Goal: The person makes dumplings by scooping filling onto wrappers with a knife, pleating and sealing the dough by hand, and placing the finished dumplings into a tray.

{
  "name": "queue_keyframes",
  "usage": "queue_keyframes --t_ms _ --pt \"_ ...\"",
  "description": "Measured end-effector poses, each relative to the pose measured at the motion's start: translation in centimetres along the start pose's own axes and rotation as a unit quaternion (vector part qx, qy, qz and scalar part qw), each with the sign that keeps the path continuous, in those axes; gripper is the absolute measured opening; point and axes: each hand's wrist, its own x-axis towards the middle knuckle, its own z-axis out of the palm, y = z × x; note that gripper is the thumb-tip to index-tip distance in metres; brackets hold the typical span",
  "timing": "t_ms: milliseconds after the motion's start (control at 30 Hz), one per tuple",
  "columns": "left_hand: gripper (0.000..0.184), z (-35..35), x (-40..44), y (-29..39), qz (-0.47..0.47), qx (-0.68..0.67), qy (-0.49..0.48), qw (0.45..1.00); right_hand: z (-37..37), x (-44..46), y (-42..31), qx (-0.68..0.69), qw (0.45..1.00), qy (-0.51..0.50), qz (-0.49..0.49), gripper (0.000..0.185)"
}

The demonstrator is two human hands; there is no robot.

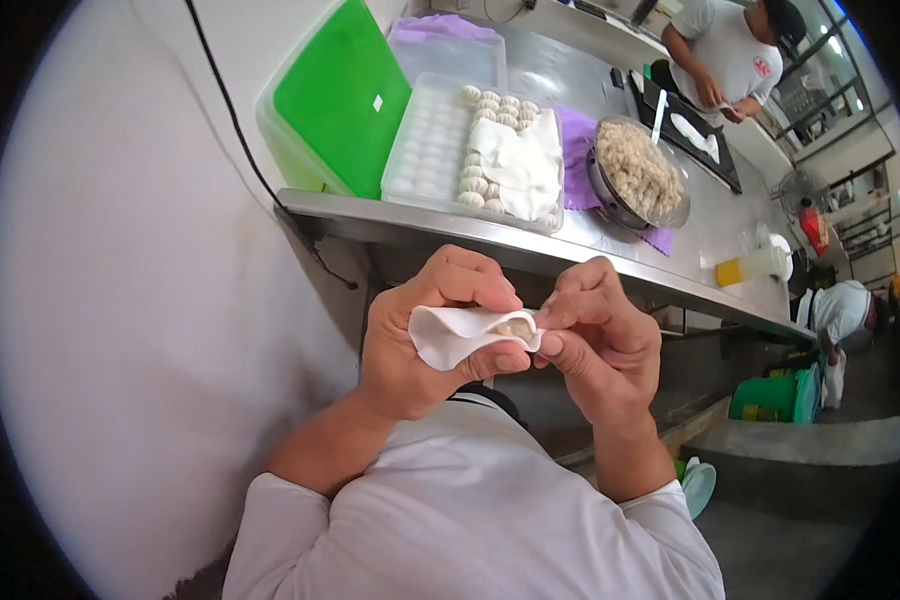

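Observation:
A round white dough wrapper (444,338), folded over with pale filling (513,328) showing at its right end, is held up in front of my chest. My left hand (420,335) is curled around it, fingers above and thumb below. The fingertips and thumb of my right hand (605,335) pinch the wrapper's right edge. Beyond my hands, a plastic tray (410,180) holds several pleated dumplings (470,200), partly covered by a white cloth (520,160). To its right is a metal bowl (610,200) heaped with pale filling (638,172).
The steel table's front edge (410,222) runs beyond my hands. A green lid (340,100) leans by the wall; a yellow-bottomed bottle (750,267) stands at right. One co-worker (715,50) works across the table, another (842,312) farther right. A green bin (770,397) is below.

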Motion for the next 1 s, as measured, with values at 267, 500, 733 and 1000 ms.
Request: queue_keyframes --t_ms 267,500,733,1000 --pt "0.043 3.5 -0.3 0.3 0.022 0.024 -0.016 0.999 -2.7 -0.8 -3.1 -0.179 0.977 -0.050 -0.107 0.019" --pt "0.039 5.6 -0.9 0.0 0.004 0.004 0.001 1.000 -3.5 -1.6 -4.4 -0.176 0.981 -0.028 -0.071 0.019" --pt "0.036 5.2 -1.7 0.2 -0.005 0.018 -0.015 1.000 -2.7 -2.0 -4.5 -0.173 0.982 -0.024 -0.067 0.019" --pt "0.038 4.3 -3.0 0.5 0.002 -0.013 -0.009 1.000 -1.5 -2.6 -4.0 -0.210 0.971 -0.060 -0.098 0.022"
